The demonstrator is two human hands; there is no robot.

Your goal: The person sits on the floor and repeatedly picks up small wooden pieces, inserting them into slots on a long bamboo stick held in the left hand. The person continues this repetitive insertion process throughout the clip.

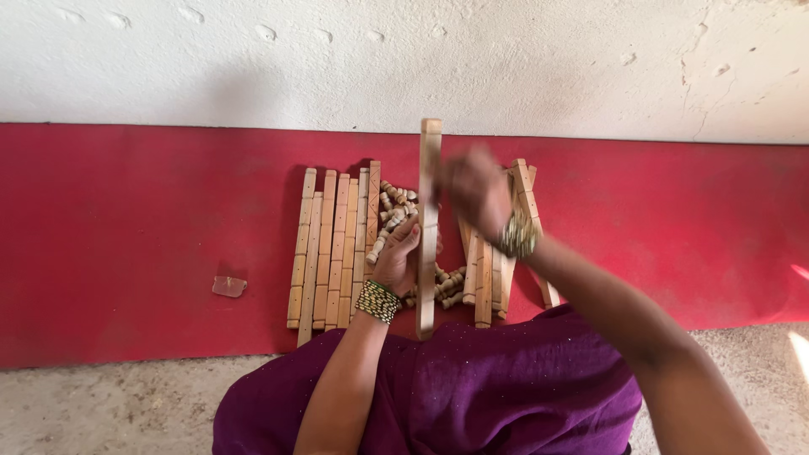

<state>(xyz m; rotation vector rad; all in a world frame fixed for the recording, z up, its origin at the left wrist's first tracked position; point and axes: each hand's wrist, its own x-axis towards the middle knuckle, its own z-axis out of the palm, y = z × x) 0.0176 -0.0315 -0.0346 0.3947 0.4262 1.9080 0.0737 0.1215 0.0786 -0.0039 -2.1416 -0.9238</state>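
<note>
We steady the upright slat [428, 227] in the left hand [396, 257]; the blurred right hand [474, 190], grip unclear, works its top. Next needs alignment.

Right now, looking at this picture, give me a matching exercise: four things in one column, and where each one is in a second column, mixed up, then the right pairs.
Things:
1. long wooden slat
2. row of wooden slats
3. small wooden pegs
4. clear scrap

Places:
A. lying alone on the red mat, far left
B. held up between the left hand and the blurred right hand
C. laid side by side left of the left hand
D. heaped on the mat behind the held slat

Pairs: 1-B, 2-C, 3-D, 4-A
</note>
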